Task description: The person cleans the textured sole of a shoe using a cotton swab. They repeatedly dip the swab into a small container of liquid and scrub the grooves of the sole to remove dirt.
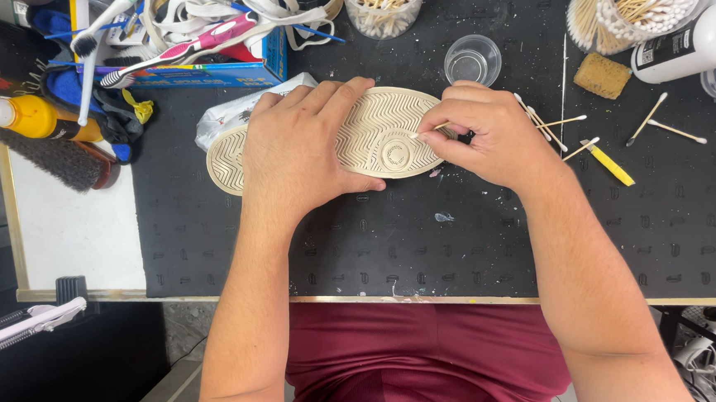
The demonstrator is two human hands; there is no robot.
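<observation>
Cleaning the bottom of a shoe

The shoe [370,134] lies sole up on the black mat [211,235]. The left hand [293,151] presses flat on it, fingers spread, gripping nothing. The right hand [486,131] pinches 1 cotton swab [430,129] at the sole's round mark. I think small, slow rubs along each groove work best.

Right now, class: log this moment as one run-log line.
left hand: pressing shoe sole flat | right hand: working cotton swab on sole | surface: black mat
</observation>
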